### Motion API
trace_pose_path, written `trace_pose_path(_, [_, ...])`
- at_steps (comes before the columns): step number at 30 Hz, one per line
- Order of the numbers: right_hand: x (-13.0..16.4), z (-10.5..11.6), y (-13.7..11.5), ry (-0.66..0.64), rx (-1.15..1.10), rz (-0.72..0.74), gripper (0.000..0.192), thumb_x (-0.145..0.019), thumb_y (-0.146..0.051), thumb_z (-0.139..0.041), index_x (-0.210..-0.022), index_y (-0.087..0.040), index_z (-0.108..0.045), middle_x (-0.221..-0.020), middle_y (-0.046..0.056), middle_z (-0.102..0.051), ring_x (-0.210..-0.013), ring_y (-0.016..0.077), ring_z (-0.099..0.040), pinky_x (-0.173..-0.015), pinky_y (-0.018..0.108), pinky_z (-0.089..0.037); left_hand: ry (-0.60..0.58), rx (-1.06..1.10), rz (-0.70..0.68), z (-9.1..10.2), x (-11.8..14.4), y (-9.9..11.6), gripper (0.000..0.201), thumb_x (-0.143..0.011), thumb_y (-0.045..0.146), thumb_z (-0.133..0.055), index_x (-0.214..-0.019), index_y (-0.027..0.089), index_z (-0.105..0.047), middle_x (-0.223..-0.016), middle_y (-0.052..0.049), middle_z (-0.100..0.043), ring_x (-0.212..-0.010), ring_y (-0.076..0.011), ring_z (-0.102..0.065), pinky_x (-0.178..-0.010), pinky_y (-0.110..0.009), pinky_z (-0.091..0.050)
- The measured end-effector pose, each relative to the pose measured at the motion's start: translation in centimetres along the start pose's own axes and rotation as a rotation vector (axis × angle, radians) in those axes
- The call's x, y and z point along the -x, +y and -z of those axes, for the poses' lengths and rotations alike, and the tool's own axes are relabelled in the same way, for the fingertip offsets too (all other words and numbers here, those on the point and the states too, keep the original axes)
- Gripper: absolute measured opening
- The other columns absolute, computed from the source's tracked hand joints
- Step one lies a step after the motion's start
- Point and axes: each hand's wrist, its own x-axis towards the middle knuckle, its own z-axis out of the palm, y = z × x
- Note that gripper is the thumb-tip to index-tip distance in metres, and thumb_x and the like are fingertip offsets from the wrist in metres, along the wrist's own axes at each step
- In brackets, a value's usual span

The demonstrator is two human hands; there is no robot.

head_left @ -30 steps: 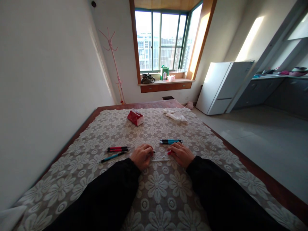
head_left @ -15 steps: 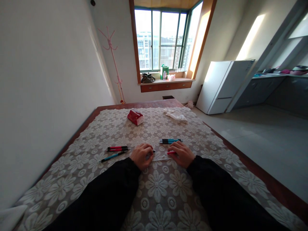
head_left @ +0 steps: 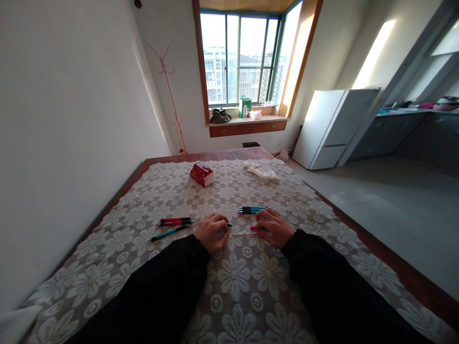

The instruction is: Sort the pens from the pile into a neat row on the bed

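Red pen piece (head_left: 253, 228) pinched in the right hand's (head_left: 274, 230) closed fingers, just above the lace-covered surface (head_left: 247, 279) and near the blue pens (head_left: 255, 209). The left hand's (head_left: 212, 233) fingers curl closed on a black-tipped piece (head_left: 229, 225), and a thin white stick (head_left: 244, 233) shows between the hands. Red pens (head_left: 175, 221) lie left of the left hand, beside one blue pen (head_left: 168, 233).

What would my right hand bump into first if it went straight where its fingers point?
Likely the dark tip at your left hand; depth is unclear, so possibly the thin white stick.
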Motion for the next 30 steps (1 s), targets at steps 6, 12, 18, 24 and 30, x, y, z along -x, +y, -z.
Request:
trace_pose_path(6, [-0.3,-0.5,-1.1,-0.003,0.009,-0.011,0.008,-0.083,-0.023,-0.076,-0.088,-0.022,-0.070,-0.108,0.006,-0.065,-0.102,0.0251,-0.056,-0.087,0.041,-0.049,-0.008,-0.001,-0.021,-0.1,0.1,0.0,0.004,-0.079,0.020,-0.070,-0.081,0.023,-0.068,-0.108,-0.002,-0.070,-0.104,-0.0239,-0.061,-0.090,-0.042,-0.048])
trace_pose_path(12, [-0.3,-0.3,-1.1,-0.014,-0.001,-0.020,0.006,-0.084,-0.022,-0.074,-0.087,-0.022,-0.070,-0.109,0.007,-0.064,-0.102,0.0246,-0.056,-0.088,0.041,-0.050,0.009,-0.001,-0.013,0.0,0.1,0.0,0.005,-0.077,0.019,-0.070,-0.080,0.023,-0.069,-0.107,-0.003,-0.070,-0.104,-0.0244,-0.060,-0.090,-0.042,-0.047])
trace_pose_path(18, [-0.2,-0.2,-0.8,-0.031,-0.020,-0.013,0.005,-0.086,-0.023,-0.073,-0.090,-0.022,-0.071,-0.109,0.007,-0.064,-0.102,0.0246,-0.056,-0.089,0.041,-0.050,0.000,0.005,-0.016,-0.1,0.1,0.0,0.005,-0.078,0.019,-0.070,-0.080,0.023,-0.069,-0.107,-0.003,-0.070,-0.104,-0.0242,-0.060,-0.090,-0.042,-0.047])
trace_pose_path(24, [-0.4,-0.4,-1.2,-0.038,-0.048,-0.026,0.003,-0.087,-0.023,-0.071,-0.088,-0.021,-0.068,-0.107,0.007,-0.065,-0.098,0.0230,-0.056,-0.087,0.040,-0.051,0.011,-0.002,-0.023,0.0,0.0,0.1,0.005,-0.077,0.018,-0.070,-0.080,0.023,-0.068,-0.105,-0.003,-0.070,-0.104,-0.0246,-0.060,-0.089,-0.042,-0.049])
trace_pose_path(30, [-0.3,-0.3,-0.6,-0.029,-0.032,0.005,0.005,-0.086,-0.022,-0.072,-0.090,-0.022,-0.070,-0.107,0.007,-0.065,-0.099,0.0233,-0.057,-0.087,0.040,-0.051,0.020,-0.007,-0.032,-0.1,0.0,-0.1,0.006,-0.077,0.018,-0.070,-0.080,0.023,-0.068,-0.105,-0.004,-0.070,-0.103,-0.0248,-0.060,-0.090,-0.043,-0.050])
